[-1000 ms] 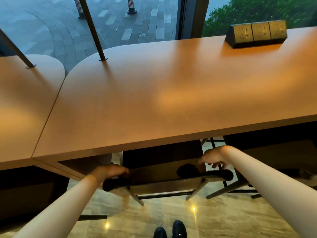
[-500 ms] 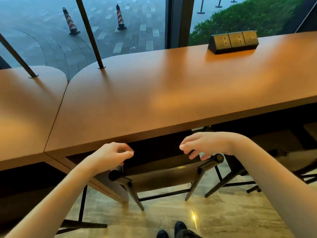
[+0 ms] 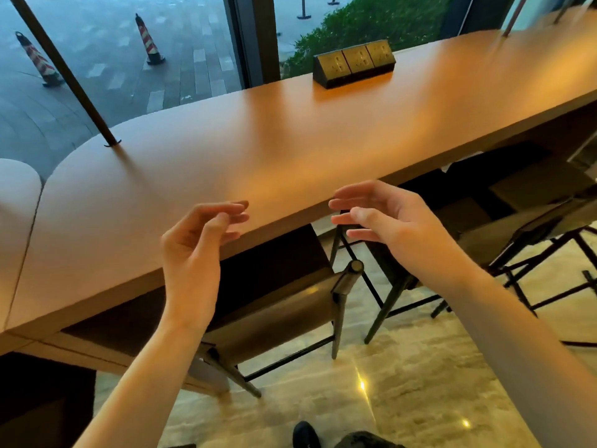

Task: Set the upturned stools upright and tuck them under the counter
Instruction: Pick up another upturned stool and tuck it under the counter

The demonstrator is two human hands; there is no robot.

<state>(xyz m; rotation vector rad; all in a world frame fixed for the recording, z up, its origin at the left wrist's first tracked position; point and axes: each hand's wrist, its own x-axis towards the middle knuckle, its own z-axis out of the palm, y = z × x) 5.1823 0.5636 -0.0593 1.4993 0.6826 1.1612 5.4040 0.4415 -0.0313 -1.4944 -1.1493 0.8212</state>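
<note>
Both hands are up in the air in front of the counter (image 3: 290, 150) and they hold nothing. The left hand (image 3: 193, 253) has its fingers spread loose and a little bent, with the fingertips over the front edge of the counter. The right hand (image 3: 384, 218) is wide too, with the fingers nearly straight and pointing to the left. The two hands are apart from each other, palms turned in. Below them a stool (image 3: 277, 315) stands upright on its legs, and most of its seat is tucked under the counter, with only the near edge and a round bar end sticking out. The hands do not touch it. A second stool (image 3: 529, 227) stands to the right, also on its legs and partly under the counter, though that side is blurry, so how far in it goes is hard to tell. On top of the counter, far back, sits a dark socket box (image 3: 353, 63). A thin dark pole (image 3: 64, 72) leans up from the counter on the left. Two striped cones (image 3: 147, 38) stand outside the window. A black shoe (image 3: 305, 434) shows on the shiny floor (image 3: 420, 383).
</note>
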